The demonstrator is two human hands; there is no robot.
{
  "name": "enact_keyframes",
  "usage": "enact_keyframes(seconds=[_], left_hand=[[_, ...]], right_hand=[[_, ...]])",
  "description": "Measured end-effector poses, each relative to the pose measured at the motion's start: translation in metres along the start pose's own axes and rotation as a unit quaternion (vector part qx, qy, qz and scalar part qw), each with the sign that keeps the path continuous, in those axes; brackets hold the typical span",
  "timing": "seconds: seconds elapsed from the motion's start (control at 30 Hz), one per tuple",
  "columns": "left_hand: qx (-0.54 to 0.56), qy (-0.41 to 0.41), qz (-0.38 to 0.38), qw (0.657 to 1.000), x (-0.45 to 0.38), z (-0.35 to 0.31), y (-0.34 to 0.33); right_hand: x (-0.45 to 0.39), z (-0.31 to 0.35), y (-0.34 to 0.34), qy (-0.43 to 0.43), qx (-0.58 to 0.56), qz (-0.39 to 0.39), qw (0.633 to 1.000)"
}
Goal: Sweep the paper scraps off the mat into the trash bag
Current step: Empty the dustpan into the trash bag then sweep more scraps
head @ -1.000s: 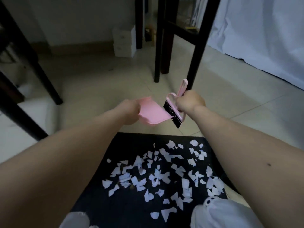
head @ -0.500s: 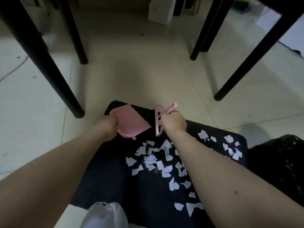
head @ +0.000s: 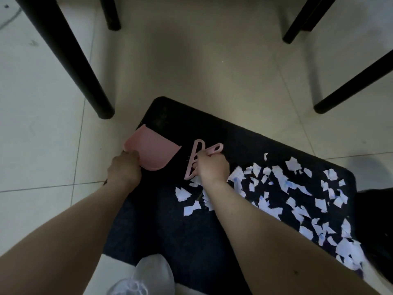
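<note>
While black chair legs (head: pixel 70 58) ring the tiled floor (head: pixel 38 145) beyond, the left hand (head: pixel 124 170) grips the pink dustpan (head: pixel 152 153) at the dark mat (head: pixel 170 226)'s far-left edge. Just right, the right hand (head: pixel 212 167) clutches the pink brush (head: pixel 196 158), bristles down. Torn white paper scraps (head: pixel 287 194) litter the mat's right half, beside the black trash bag (head: pixel 376 226).

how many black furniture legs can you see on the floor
4: a thick one at left near the mat's far corner, one at top left, one at top right, one slanting at right. Others may lie outside the frame.
</note>
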State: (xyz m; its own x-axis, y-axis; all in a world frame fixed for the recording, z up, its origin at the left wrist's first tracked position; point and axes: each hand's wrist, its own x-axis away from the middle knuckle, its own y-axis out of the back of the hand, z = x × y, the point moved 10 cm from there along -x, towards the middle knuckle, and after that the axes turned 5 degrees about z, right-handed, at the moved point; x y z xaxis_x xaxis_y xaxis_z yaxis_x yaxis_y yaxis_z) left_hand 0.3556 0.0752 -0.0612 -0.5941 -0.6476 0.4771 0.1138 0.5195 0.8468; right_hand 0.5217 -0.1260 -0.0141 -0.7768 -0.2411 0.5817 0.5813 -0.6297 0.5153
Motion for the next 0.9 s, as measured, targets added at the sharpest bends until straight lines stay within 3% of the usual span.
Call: enact_keyframes(seconds=[0.27,0.5,0.6,0.73,0.9], left_hand=[[-0.014,-0.021,0.007,1.0,0.005,-0.007,-0.023],[-0.024,-0.032,0.002,0.999,0.014,-0.022,-0.026],[0.009,-0.041,0.005,0.999,0.015,-0.025,-0.026],[0.037,-0.035,0.007,0.999,0.016,-0.023,-0.026],[0.054,-0.035,0.012,0.998,0.019,-0.023,-0.026]], right_hand=[[-0.008,-0.019,-0.028,-0.02,-0.011,0.01,1.0],[-0.005,-0.031,0.034,-0.004,0.064,-0.13,0.989],[0.007,-0.037,0.058,-0.006,0.023,-0.169,0.985],[0.03,-0.041,0.027,0.001,-0.073,-0.073,0.995],[0.057,-0.064,-0.045,-0.022,-0.086,0.028,0.996]])
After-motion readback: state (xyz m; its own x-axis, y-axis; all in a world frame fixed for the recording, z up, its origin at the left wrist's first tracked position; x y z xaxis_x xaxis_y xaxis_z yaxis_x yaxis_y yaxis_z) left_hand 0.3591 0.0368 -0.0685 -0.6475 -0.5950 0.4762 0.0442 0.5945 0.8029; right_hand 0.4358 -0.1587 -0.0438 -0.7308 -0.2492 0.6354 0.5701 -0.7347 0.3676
